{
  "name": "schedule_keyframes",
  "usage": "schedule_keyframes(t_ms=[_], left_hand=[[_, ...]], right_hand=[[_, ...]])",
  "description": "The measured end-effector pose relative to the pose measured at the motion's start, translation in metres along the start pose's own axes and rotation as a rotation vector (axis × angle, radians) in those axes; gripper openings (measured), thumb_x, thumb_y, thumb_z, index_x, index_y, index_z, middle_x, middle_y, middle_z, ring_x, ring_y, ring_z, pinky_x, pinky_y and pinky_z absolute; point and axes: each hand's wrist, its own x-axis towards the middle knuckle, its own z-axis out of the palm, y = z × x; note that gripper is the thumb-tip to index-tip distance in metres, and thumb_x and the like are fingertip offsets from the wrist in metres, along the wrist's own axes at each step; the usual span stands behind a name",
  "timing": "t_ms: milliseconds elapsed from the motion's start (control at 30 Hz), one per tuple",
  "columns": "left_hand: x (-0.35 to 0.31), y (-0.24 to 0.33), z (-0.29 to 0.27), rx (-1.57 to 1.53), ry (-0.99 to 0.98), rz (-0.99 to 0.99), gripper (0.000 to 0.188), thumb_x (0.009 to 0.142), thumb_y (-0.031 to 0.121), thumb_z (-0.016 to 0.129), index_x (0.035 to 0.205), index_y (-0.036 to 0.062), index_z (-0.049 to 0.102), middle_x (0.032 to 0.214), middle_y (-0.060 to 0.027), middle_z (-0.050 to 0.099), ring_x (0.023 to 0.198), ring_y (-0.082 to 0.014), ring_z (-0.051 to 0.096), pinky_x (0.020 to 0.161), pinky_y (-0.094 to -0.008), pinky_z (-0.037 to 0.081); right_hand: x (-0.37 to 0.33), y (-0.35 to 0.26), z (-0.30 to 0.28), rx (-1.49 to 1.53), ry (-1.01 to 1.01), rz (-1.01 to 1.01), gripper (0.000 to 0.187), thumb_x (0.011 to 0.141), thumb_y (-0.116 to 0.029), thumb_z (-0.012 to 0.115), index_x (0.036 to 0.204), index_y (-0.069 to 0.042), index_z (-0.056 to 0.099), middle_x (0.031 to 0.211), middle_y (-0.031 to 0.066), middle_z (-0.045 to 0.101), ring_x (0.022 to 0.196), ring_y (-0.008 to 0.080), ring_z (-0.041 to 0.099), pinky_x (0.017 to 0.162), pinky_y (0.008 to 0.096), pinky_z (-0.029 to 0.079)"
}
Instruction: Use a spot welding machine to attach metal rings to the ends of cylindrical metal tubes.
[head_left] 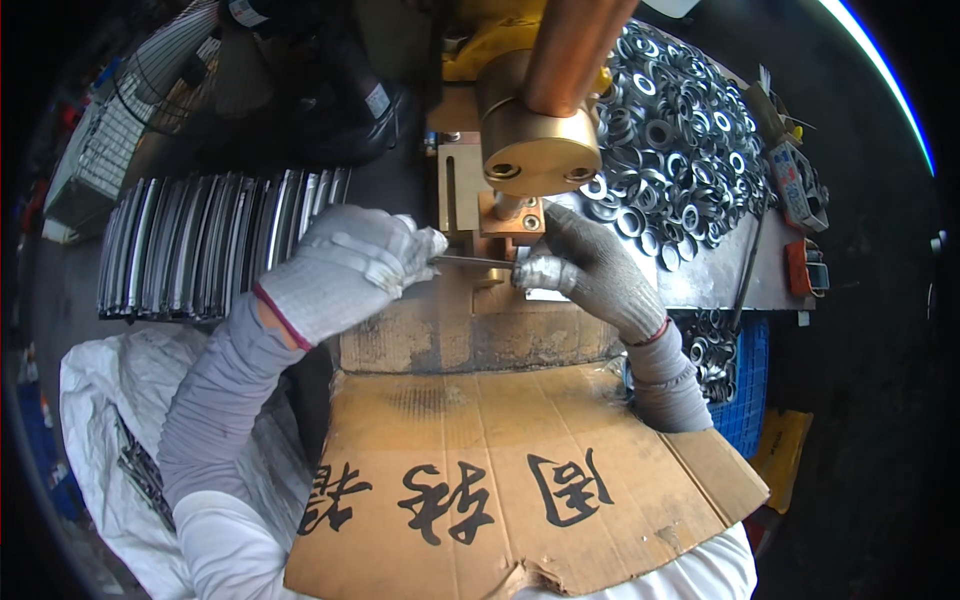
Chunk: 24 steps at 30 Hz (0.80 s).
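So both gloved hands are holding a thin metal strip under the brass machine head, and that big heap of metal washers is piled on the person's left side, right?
Not quite. The head view shows the heap of metal washers on the person's right side, not the left. On the left stands a row of curved metal strips. The rest holds: the left hand and right hand hold the thin metal strip under the brass machine head.

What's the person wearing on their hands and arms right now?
Left hand: white knit glove with a red cuff edge. Right hand: grey knit glove, also red-edged. Both forearms are in grey sleeves, with white sleeves further up.
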Motion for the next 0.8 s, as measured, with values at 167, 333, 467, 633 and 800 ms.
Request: schedule_keyframes(t_ms=[167,333,467,633,800], left_hand=[[-0.025,-0.03,0.066,0.155,0.346,0.229,0.031,0.128,0.034,0.081,0.146,0.0107,0.09,0.144,-0.0145,0.086,0.137,-0.0366,0.082,0.116,-0.0495,0.069],[-0.031,-0.127,0.126,-0.178,0.876,-0.283,0.03,0.128,0.035,0.08,0.146,0.0156,0.094,0.179,-0.0106,0.077,0.172,-0.0356,0.066,0.152,-0.0557,0.047],[-0.016,-0.147,0.182,0.249,0.725,0.032,0.037,0.126,0.038,0.076,0.152,0.0161,0.089,0.181,-0.012,0.074,0.18,-0.0335,0.055,0.156,-0.0569,0.038],[-0.008,-0.13,0.176,0.166,0.734,-0.003,0.044,0.12,0.043,0.086,0.153,0.0128,0.088,0.187,-0.0093,0.069,0.183,-0.0363,0.052,0.159,-0.0565,0.031],[0.016,-0.135,0.176,0.154,0.8,-0.056,0.047,0.117,0.045,0.09,0.143,0.0066,0.09,0.17,-0.0117,0.081,0.176,-0.0376,0.059,0.156,-0.0602,0.035]], right_hand=[[0.0,0.003,0.005,-0.12,0.017,-0.023,0.063,0.115,-0.032,0.1,0.168,-0.001,0.082,0.151,0.018,0.091,0.142,0.0208,0.083,0.123,0.0427,0.066],[0.001,-0.005,0.015,0.041,0.013,0.02,0.061,0.117,-0.027,0.098,0.168,0.001,0.08,0.148,0.0135,0.092,0.132,0.0194,0.082,0.122,0.0416,0.066],[0.007,-0.004,0.012,-0.006,-0.014,0.047,0.062,0.117,-0.027,0.099,0.169,0.001,0.08,0.147,0.0126,0.093,0.132,0.0182,0.081,0.121,0.0408,0.066],[0.002,-0.003,0.015,0.0,0.013,0.077,0.061,0.119,-0.024,0.097,0.171,0.002,0.078,0.15,0.0118,0.093,0.136,0.0181,0.081,0.121,0.041,0.066],[0.001,-0.001,0.019,0.088,0.031,0.08,0.063,0.117,-0.019,0.098,0.173,0.002,0.076,0.152,0.0117,0.092,0.135,0.0159,0.081,0.121,0.0386,0.067]])
